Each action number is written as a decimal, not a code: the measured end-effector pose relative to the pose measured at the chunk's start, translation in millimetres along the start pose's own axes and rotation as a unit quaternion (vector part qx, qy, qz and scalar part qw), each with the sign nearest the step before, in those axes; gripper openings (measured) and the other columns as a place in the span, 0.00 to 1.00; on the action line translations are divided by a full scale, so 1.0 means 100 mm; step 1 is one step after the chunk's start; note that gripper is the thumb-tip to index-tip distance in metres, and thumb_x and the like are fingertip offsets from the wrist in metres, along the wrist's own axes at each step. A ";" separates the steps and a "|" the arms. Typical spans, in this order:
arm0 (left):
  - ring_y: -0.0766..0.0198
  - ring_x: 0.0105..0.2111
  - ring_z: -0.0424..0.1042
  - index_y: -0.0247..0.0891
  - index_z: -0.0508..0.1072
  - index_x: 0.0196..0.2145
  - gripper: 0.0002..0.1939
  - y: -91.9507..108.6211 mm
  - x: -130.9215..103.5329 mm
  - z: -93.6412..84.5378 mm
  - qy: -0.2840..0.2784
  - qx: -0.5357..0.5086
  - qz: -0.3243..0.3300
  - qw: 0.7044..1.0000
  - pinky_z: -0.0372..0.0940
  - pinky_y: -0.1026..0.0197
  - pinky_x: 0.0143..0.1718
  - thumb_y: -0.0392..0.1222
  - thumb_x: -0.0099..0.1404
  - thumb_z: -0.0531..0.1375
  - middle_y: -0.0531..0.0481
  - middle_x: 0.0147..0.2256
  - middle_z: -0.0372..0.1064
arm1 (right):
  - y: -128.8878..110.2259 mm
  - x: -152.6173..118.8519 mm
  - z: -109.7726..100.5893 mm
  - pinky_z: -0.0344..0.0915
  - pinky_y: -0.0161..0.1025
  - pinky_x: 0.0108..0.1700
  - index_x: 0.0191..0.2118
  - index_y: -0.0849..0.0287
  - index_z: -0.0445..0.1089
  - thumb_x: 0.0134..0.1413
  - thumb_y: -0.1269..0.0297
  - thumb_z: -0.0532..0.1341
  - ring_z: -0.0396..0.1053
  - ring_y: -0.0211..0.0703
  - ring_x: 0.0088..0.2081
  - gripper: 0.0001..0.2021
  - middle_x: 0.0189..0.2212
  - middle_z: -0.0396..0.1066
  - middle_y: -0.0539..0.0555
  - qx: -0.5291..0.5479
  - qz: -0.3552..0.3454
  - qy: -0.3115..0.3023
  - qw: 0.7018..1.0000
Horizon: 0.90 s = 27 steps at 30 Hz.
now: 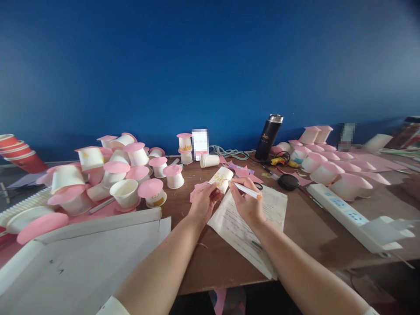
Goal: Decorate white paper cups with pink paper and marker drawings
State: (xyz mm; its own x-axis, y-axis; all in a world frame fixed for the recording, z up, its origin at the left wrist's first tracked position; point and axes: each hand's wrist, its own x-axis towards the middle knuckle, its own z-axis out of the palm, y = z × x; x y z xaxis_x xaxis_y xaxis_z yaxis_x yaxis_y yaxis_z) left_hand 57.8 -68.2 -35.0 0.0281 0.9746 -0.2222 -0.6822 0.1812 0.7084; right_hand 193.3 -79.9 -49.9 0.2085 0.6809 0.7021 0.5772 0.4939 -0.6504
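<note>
A white paper cup (222,178) with yellow marks on its side is held by my left hand (205,201), tilted, with the fingers round its lower left part. My right hand (247,202) grips a white marker (246,190) with an orange end; its tip side points at the cup, and the exact contact is hidden by the fingers. Beneath my right hand lies a printed sheet (239,232). Pink paper pieces (198,189) lie beside the cup, left and behind.
Many white cups with pink paper discs (116,167) crowd the left; more capped cups (324,170) stand right. A black bottle (269,138), black round lid (288,181) and power strip (341,212) are on the right. An open white box (98,253) occupies the front left.
</note>
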 end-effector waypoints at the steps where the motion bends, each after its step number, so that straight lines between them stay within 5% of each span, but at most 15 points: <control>1: 0.72 0.23 0.68 0.34 0.70 0.23 0.11 0.00 0.00 0.00 0.003 -0.007 -0.003 1.000 0.69 0.68 0.29 0.33 0.51 0.70 0.54 0.22 0.68 | -0.01 0.00 0.00 0.70 0.40 0.35 0.36 0.54 0.72 0.62 0.59 0.62 0.75 0.44 0.33 0.06 0.31 0.76 0.52 0.001 -0.002 -0.004 1.000; 27: 0.73 0.22 0.67 0.34 0.70 0.23 0.08 0.02 0.00 0.00 -0.001 -0.061 -0.035 0.998 0.69 0.69 0.28 0.29 0.56 0.65 0.53 0.22 0.68 | 0.00 -0.01 -0.01 0.69 0.40 0.34 0.37 0.54 0.72 0.62 0.60 0.61 0.76 0.44 0.35 0.05 0.32 0.77 0.52 -0.001 -0.009 -0.003 1.000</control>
State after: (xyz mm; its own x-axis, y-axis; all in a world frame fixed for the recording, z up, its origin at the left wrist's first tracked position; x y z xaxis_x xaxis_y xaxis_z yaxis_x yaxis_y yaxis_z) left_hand 56.2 -67.4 -33.7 0.0801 0.9602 -0.2677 -0.7624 0.2320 0.6041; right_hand 193.7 -81.6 -50.1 0.1942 0.6748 0.7120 0.5819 0.5051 -0.6375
